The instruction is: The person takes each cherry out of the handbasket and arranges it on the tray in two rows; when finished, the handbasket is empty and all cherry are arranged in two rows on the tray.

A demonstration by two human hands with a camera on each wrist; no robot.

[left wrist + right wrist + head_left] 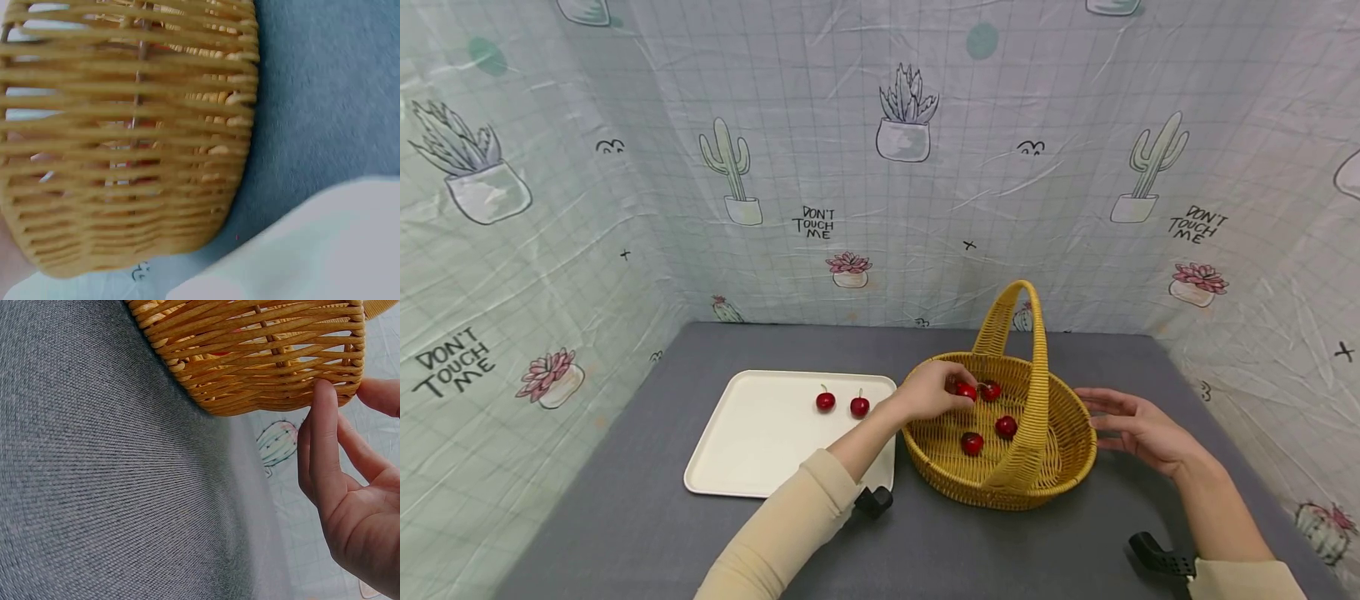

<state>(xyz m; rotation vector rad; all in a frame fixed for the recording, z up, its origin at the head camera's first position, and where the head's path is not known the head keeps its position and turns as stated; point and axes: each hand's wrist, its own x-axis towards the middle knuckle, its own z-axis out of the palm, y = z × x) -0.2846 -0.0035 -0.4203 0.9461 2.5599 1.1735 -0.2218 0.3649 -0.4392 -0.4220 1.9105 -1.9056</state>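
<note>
In the head view, my left hand (934, 389) reaches over the left rim of a yellow wicker basket (940, 471) and pinches a red cherry (966, 391) inside it. Close by in the basket lie three more cherries: one (991, 391) beside the fingertips, one (1007, 427) farther right and one (972, 443) nearer me. My right hand (1146, 429) touches the basket's right side with its fingers extended. Seen from the right wrist, a fingertip (324, 390) rests against the woven wall (269, 369). The left wrist view shows mostly the basket's weave (125, 125).
Left of the basket, a white tray (745, 433) holds two stemmed cherries, one (825, 402) left of the other (860, 406). Above the basket arches its tall handle (1038, 375). Patterned cloth (850, 183) walls in the grey table (632, 500) at the back and sides.
</note>
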